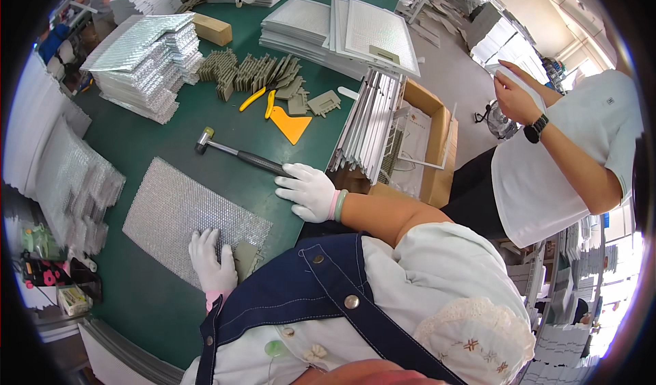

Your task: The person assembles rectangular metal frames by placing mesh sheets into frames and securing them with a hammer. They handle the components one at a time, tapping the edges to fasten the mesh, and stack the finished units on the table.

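Observation:
My left hand (212, 260), in a white glove, lies with its fingers spread on the near edge of a silvery, honeycomb-textured mesh sheet (184, 214). Beside that hand, a small grey-green plastic piece (247, 257) rests at the sheet's near right corner, partly hidden by my apron. My right hand (307, 192), also gloved, is stretched out on the table's right side. Its fingers are apart, at the handle end of a hammer (239, 154); whether they press on the handle is hard to tell. The hammer lies beyond the sheet, head to the left.
Yellow-handled pliers (268, 103), an orange scraper (290, 125) and rows of grey-green plastic pieces (254, 74) lie farther back. Stacked mesh panels (147, 57) and framed panels (297, 26) stand behind. A cardboard box (437, 163) sits right, near another person (557, 146).

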`<state>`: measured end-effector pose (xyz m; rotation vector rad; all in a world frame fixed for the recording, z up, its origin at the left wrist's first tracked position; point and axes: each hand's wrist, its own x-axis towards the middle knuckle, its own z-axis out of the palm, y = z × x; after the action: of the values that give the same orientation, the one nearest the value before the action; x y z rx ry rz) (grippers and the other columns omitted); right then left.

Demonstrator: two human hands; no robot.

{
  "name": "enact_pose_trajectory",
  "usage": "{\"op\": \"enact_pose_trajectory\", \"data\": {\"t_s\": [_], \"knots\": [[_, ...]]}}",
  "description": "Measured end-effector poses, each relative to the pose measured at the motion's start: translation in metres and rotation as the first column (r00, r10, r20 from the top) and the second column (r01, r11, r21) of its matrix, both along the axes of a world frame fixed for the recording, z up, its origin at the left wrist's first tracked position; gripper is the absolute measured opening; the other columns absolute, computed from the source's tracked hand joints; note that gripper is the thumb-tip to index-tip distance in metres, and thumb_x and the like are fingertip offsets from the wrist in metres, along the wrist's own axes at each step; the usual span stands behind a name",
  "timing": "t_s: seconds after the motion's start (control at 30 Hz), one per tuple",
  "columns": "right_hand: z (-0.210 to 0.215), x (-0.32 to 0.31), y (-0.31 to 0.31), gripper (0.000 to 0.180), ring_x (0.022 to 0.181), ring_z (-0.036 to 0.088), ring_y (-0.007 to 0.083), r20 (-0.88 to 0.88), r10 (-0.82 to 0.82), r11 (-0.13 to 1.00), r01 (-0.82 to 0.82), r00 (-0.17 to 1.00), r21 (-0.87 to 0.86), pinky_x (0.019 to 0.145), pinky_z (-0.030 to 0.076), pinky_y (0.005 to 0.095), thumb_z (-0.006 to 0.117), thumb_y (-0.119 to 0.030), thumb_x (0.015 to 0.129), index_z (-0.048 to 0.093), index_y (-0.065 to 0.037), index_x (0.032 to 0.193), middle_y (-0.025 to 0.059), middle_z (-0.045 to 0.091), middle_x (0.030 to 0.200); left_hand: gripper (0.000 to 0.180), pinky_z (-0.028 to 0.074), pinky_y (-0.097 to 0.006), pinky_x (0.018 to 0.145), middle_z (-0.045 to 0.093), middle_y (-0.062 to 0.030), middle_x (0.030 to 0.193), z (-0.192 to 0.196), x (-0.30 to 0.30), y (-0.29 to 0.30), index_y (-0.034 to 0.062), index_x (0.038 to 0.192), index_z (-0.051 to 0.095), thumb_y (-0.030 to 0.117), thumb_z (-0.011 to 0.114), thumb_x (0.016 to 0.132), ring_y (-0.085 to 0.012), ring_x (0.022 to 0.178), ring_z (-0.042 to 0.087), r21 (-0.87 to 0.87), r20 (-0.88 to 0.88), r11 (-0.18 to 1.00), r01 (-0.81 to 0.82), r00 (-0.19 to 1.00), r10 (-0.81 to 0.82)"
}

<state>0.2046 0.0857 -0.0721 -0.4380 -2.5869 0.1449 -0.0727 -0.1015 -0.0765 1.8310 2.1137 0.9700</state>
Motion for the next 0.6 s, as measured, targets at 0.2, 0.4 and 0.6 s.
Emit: {"op": "enact_pose_trajectory", "data": {"t_s": [0.2, 0.4, 0.6], "knots": [[-0.004, -0.001, 0.0, 0.05, 0.126, 0.051, 0.0416, -0.03, -0.001, 1.0, 0.001, 1.0, 0.008, 0.107, 0.043, 0.054, 0.065, -0.02, 0.065, 0.069, -0.005, 0.112, 0.0148, 0.063, 0.125, 0.039, 0.027, -0.055, 0.117, 0.057, -0.0211, 0.133, -0.001, 0.0, 0.001, 0.0006, 0.126, 0.061, 0.016, 0.06, 0.089, -0.0448, 0.136, 0.042, 0.01, -0.009, 1.0, 0.0, 1.0, 0.0], [0.006, -0.001, -0.001, 0.043, 0.129, 0.05, 0.0393, 0.034, -0.012, 1.0, 0.012, 0.999, -0.001, 0.109, 0.042, 0.0516, 0.066, -0.023, 0.074, 0.069, -0.005, 0.113, 0.0138, 0.063, 0.126, 0.039, 0.027, -0.055, 0.117, 0.058, -0.0208, 0.133, 0.0, 0.001, 0.0, 0.0004, 0.125, 0.061, 0.016, 0.06, 0.089, -0.0445, 0.136, 0.042, 0.009, -0.005, 1.0, -0.005, 1.0, 0.005], [0.007, -0.001, -0.001, 0.044, 0.129, 0.049, 0.0388, 0.054, -0.015, 1.0, 0.015, 0.998, -0.005, 0.11, 0.041, 0.0512, 0.066, -0.023, 0.073, 0.069, -0.005, 0.113, 0.0135, 0.063, 0.126, 0.041, 0.03, -0.053, 0.116, 0.057, -0.0219, 0.134, 0.001, 0.0, 0.0, -0.0005, 0.127, 0.06, 0.016, 0.06, 0.089, -0.0446, 0.136, 0.042, 0.002, -0.029, 1.0, 0.003, 1.0, -0.003]]}}
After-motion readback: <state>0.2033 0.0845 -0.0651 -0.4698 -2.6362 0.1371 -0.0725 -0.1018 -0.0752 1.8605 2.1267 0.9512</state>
